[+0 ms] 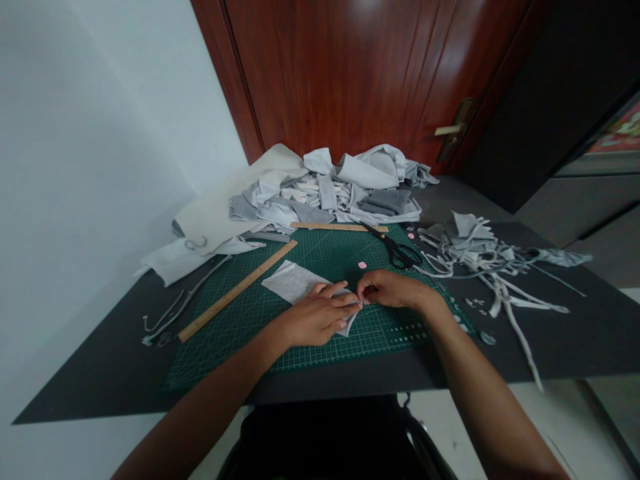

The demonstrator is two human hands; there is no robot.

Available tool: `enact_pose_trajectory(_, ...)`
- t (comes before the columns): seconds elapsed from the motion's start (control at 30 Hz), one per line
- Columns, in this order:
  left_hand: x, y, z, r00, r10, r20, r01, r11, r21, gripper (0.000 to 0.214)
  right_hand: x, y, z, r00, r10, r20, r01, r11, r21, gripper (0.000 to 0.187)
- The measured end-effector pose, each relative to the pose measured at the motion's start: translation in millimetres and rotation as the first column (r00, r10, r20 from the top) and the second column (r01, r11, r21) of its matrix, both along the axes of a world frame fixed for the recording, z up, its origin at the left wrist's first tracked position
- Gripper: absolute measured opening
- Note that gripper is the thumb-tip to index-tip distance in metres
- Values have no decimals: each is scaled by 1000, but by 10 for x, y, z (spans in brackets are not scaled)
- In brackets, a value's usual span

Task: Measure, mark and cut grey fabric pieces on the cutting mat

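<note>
A light grey piece of fabric lies at a slant on the green cutting mat. My left hand rests flat across it with fingers stretched out to the right, covering its middle. At the fabric's right end, my right hand is closed in a pinch near the left fingertips. The pinch seems to hold the fabric's edge; anything smaller between the fingers is hidden. Black scissors lie on the mat beyond my right hand. A small pink piece sits just past the fabric.
One wooden ruler lies left of the fabric, another wooden ruler along the mat's far edge. Behind is a heap of grey and white cloth. Fabric strips and scraps are piled at the right. A wooden door stands behind the table.
</note>
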State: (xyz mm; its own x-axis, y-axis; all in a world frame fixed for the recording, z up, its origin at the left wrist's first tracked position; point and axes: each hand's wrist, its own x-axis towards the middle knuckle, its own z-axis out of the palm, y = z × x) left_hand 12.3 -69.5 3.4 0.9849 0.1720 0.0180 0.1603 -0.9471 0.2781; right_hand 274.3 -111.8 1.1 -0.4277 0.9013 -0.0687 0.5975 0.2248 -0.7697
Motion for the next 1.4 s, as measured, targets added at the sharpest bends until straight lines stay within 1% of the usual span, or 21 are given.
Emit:
enact_pose_trajectory(0.1,-2,-21,-1,1000,1,-18,0,1000,25,54,-13,-18,60,999,-37,12,36,996,85,18)
enact_pose_trajectory(0.17,11,-46,-8,1000,5,-23,-4,999,32,55,-84,-15,97,991,-128,-37,132,971,199,12)
enact_pose_trajectory(0.23,43,-94,-25,999,32,-18,-32,999,31,55,-221,5,104,963,-211,-166,249,931,267,16)
enact_pose_trajectory(0.27,65,-128,-37,998,57,-10,-57,998,28,54,-309,19,92,941,-228,-251,292,922,254,22)
enact_pose_trajectory(0.33,120,-211,-58,992,122,25,-122,992,21,52,-500,47,40,873,-244,-423,329,934,141,34)
enact_pose_trajectory(0.4,176,-294,-67,978,195,68,-196,981,13,47,-670,64,-33,803,-277,-528,361,931,60,44)
enact_pose_trajectory(0.5,228,-360,-47,971,231,64,-229,973,-36,44,-810,68,-138,722,-373,-583,497,866,62,49)
enact_pose_trajectory(0.6,231,-315,-26,975,222,11,-218,965,-145,54,-817,73,-222,658,-439,-612,605,792,84,51)
enact_pose_trajectory(0.63,224,-277,-32,972,237,14,-230,954,-195,60,-804,81,-247,654,-451,-608,624,776,95,51)
enact_pose_trajectory(0.7,203,-179,-75,951,304,52,-272,908,-318,69,-775,107,-296,678,-471,-564,640,756,137,51)
enact_pose_trajectory(0.73,190,-124,-108,932,353,80,-296,870,-394,69,-764,124,-319,700,-479,-529,641,749,169,49)
enact_pose_trajectory(0.8,158,-14,-179,889,427,164,-277,789,-549,59,-754,154,-357,756,-474,-452,619,743,256,42)
enact_pose_trajectory(0.83,137,36,-209,855,469,222,-261,759,-597,55,-754,165,-372,790,-452,-413,589,746,311,37)
enact_pose_trajectory(0.87,114,79,-229,820,502,273,-265,757,-597,52,-755,172,-383,825,-419,-379,550,750,367,32)
enact_pose_trajectory(0.93,59,143,-240,787,512,345,-320,815,-482,50,-757,172,-396,892,-335,-304,446,763,467,24)
enact_pose_trajectory(0.97,29,164,-233,803,489,341,-355,851,-386,51,-755,165,-397,919,-295,-261,391,769,505,23)
enact_pose_trajectory(1.03,-32,193,-209,866,436,247,-396,897,-194,55,-747,141,-390,960,-236,-152,281,788,548,23)
enact_pose_trajectory(1.13,-113,234,-187,903,422,77,-423,906,-1,61,-731,93,-357,972,-230,46,166,813,559,26)
enact_pose_trajectory(1.2,-156,283,-194,910,413,33,-415,908,64,64,-722,65,-326,947,-280,158,143,806,575,27)
enact_pose_trajectory(1.3,-217,404,-216,917,397,27,-398,913,93,64,-697,43,-283,902,-338,268,113,785,609,26)
enact_pose_trajectory(1.4,-302,562,-225,896,442,50,-445,888,113,61,-633,54,-256,869,-359,341,76,776,626,25)
